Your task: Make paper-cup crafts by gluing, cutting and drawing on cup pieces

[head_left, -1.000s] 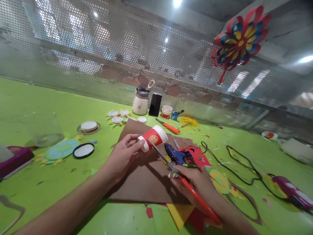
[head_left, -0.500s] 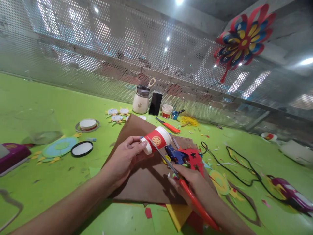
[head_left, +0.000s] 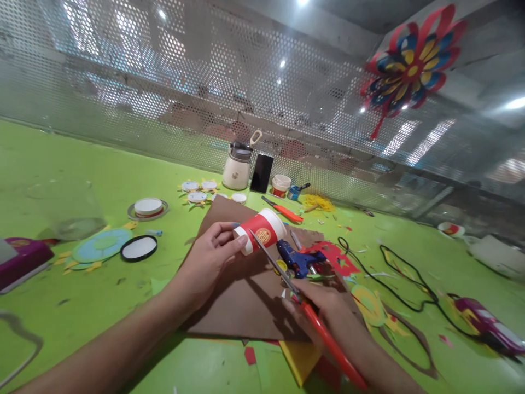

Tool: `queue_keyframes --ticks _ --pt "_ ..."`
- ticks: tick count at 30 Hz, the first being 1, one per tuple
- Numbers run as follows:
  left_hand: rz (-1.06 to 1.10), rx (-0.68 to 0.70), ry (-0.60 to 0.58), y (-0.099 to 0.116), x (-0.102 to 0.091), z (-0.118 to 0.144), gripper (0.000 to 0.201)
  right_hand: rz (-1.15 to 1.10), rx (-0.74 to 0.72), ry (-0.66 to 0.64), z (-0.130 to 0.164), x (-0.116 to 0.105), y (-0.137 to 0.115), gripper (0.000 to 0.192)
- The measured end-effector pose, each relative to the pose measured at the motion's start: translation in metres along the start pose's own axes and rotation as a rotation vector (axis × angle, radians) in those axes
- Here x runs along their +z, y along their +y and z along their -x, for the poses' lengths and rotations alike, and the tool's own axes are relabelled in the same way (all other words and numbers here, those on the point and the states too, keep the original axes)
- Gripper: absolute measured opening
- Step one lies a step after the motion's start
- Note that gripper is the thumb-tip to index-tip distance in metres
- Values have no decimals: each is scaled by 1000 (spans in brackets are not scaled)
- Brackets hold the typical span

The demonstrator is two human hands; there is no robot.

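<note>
My left hand (head_left: pixel 217 254) grips a red and white paper cup (head_left: pixel 261 232) near one end, thumb on its side; the cup lies tilted sideways in the air. In my right hand (head_left: pixel 314 306) is a pair of scissors (head_left: pixel 328 334) with orange-red handles. Its blade tips touch or overlap the cup's red side; whether they cut into it I cannot tell. Under both hands lies a sheet of brown cardboard (head_left: pixel 241 317). A blue glue gun (head_left: pixel 299 258) rests on the cardboard just beyond my right hand, beside a red paper cutout (head_left: pixel 338 257).
An orange-handled cutter (head_left: pixel 287 212) lies past the cardboard. Behind it stand a white flask (head_left: pixel 237 167), a black phone (head_left: pixel 261 173) and stacked paper cups (head_left: pixel 281 185). Paper turtle shapes (head_left: pixel 102 246) lie left. A black cord (head_left: pixel 406 273) runs across the right side.
The red paper cutout has shifted right and lies flatter, and the cardboard has turned slightly. Both hands keep their hold on the cup and scissors, nearly in place.
</note>
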State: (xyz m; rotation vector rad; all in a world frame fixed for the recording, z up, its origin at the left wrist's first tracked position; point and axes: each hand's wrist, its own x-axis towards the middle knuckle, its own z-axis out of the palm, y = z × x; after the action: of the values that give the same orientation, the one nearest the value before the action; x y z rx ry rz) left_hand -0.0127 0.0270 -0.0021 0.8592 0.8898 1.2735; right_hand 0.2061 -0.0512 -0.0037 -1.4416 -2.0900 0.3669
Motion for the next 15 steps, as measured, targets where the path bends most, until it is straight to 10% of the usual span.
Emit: queue_keyframes --ticks 15 --pt "-39 -37 -41 1 5 8 58 -78 44 20 -3 8 4 11"
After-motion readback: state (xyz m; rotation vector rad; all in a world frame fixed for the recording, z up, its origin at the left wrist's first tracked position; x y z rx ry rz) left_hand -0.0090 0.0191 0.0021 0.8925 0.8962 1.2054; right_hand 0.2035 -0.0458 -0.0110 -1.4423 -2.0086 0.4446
